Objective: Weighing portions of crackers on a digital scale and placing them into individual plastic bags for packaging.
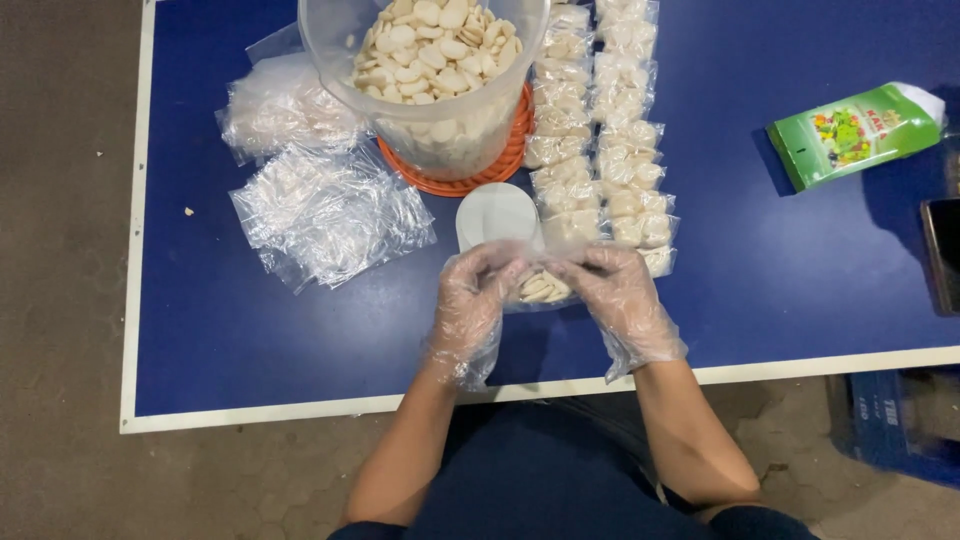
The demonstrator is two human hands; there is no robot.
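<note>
Both hands, in thin clear plastic gloves, meet over the near edge of the blue worktop (250,340). The left hand (472,300) and right hand (618,300) each pinch one side of a small clear bag of pale crackers (540,287), fingers curled inward, wrists bent down, forearms angled in from the body; each grip is clenched on the bag's top. The big clear tub (440,90) of loose crackers stands just beyond on an orange lid (505,165), within easy reach. Filled bags (600,130) lie in two tidy rows to the right, empty bags (325,210) heaped to the left.
</note>
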